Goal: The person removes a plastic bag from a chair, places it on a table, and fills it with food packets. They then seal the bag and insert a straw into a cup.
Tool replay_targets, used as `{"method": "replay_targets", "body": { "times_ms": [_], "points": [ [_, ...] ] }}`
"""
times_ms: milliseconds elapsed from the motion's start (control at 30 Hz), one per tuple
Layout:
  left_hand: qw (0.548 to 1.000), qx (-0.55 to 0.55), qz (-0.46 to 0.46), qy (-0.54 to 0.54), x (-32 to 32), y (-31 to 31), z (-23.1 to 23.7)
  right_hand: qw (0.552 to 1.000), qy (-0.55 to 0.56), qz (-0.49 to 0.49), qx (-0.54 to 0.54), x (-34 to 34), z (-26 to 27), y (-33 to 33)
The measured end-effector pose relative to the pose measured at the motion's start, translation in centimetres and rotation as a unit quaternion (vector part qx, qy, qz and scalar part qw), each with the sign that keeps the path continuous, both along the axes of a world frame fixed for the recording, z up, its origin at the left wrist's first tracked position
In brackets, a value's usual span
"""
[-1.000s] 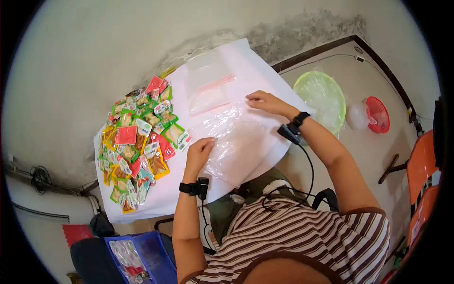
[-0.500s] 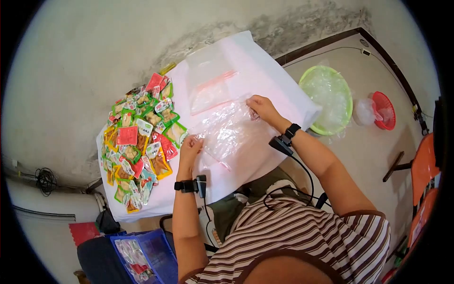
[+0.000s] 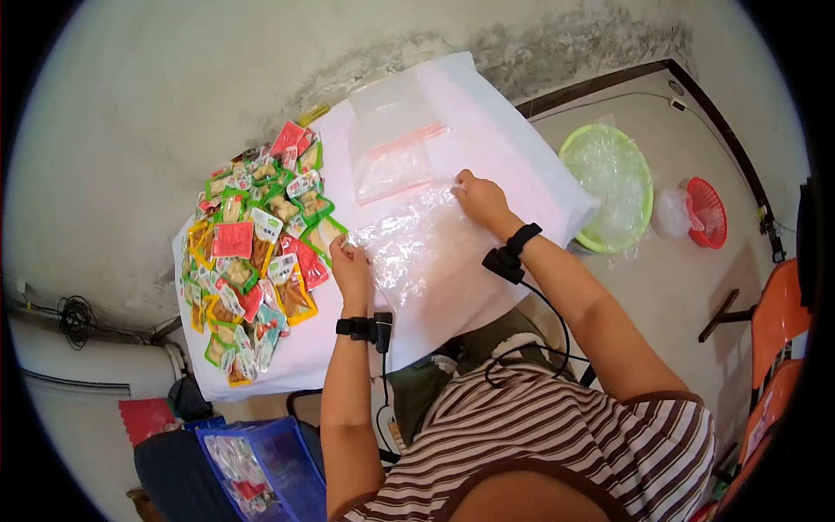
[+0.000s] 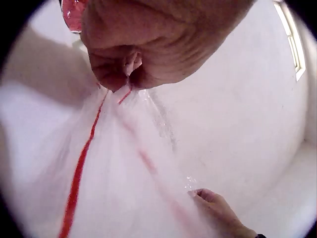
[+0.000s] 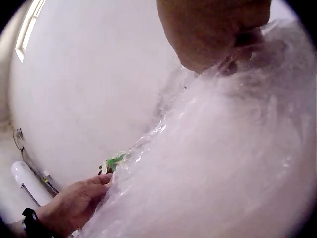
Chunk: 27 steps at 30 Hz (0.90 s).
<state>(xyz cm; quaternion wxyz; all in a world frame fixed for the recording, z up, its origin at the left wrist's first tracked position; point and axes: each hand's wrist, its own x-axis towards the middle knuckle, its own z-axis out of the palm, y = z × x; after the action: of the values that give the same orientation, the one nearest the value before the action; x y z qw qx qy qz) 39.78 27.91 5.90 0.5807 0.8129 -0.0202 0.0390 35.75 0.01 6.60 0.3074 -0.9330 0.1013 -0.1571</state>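
A clear plastic bag (image 3: 422, 252) is stretched between both hands over the white-covered table. My left hand (image 3: 351, 277) pinches it at its left edge, beside the packets. At the far right corner my right hand (image 3: 484, 205) grips it between thumb and fingers. The left wrist view shows red stripes along the bag (image 4: 77, 181), running up to the pinching fingers of the left hand (image 4: 158, 42). In the right wrist view the film (image 5: 208, 148) is crinkled and shiny below the right hand (image 5: 213, 37).
Colourful food packets (image 3: 233, 248) are heaped on the table's left side. More clear bags with red strips (image 3: 396, 161) lie flat beyond the hands. On the floor at right stand a green basin (image 3: 650, 196) and a red basket (image 3: 715, 213). A blue crate (image 3: 291, 452) sits lower left.
The left hand has moved up and left toward the packets, drawing the bag's edge along. The right hand has shifted slightly right, and the bag is now spread farther up the table.
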Motion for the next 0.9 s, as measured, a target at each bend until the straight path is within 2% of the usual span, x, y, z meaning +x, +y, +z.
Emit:
{"method": "replay_targets", "body": {
  "times_ms": [67,133,233,300,333,367,400,433,500,533,667,733,767,833,867,900],
  "points": [
    [1.000,-0.015,-0.002,-0.001,-0.3,-0.3,0.0,1.000,0.012,-0.009,-0.001,0.0,-0.1,0.1],
    [1.000,-0.030,-0.002,-0.001,-0.8,-0.6,0.8,0.999,-0.022,-0.023,-0.016,-0.1,-0.3,0.1],
    [1.000,0.005,0.008,0.010,-1.2,-0.9,1.4,0.998,-0.059,-0.025,-0.018,0.4,-0.4,0.1],
    [0.990,0.129,0.025,-0.057,-1.5,-1.2,1.7,0.999,-0.033,-0.023,-0.031,0.4,-0.7,0.2],
    [0.990,0.129,0.025,-0.056,-1.8,-1.4,2.0,0.999,-0.008,-0.021,-0.044,0.4,-0.8,0.3],
    [0.950,0.253,-0.017,-0.180,-2.4,-1.8,2.9,0.999,-0.008,-0.022,-0.044,0.5,-0.7,0.3],
    [0.879,0.368,-0.059,-0.298,-3.0,-2.2,3.2,0.999,-0.010,-0.021,-0.047,0.5,-0.7,0.4],
    [0.879,0.368,-0.060,-0.296,-3.5,-2.6,3.0,0.999,-0.011,-0.020,-0.049,0.3,-0.7,0.5],
    [0.828,0.471,-0.186,-0.240,-4.3,-3.2,2.5,0.998,-0.004,-0.016,-0.053,0.1,-0.5,0.6],
    [0.826,0.479,-0.193,-0.224,-4.1,-3.0,1.0,0.998,0.001,-0.013,-0.058,0.0,-0.3,0.5],
    [0.836,0.472,-0.208,-0.187,-3.8,-2.9,-0.2,0.997,0.017,-0.022,-0.066,-0.4,0.9,-0.1],
    [0.835,0.476,-0.205,-0.185,-3.8,-2.9,-0.2,0.987,-0.084,-0.016,-0.135,-0.4,1.8,0.3],
    [0.834,0.480,-0.203,-0.183,-3.8,-3.0,-0.2,0.984,-0.111,0.082,-0.109,0.3,0.4,0.8],
    [0.834,0.479,-0.202,-0.186,-4.0,-3.1,-0.1,0.943,-0.097,0.224,-0.225,-1.3,0.7,4.9],
    [0.833,0.481,-0.200,-0.189,-4.0,-3.1,-0.1,0.934,-0.060,0.285,-0.207,-1.6,0.4,6.2],
    [0.832,0.480,-0.202,-0.190,-3.9,-3.1,-0.3,0.931,-0.048,0.304,-0.197,-1.8,0.0,6.8]
  ]
}}
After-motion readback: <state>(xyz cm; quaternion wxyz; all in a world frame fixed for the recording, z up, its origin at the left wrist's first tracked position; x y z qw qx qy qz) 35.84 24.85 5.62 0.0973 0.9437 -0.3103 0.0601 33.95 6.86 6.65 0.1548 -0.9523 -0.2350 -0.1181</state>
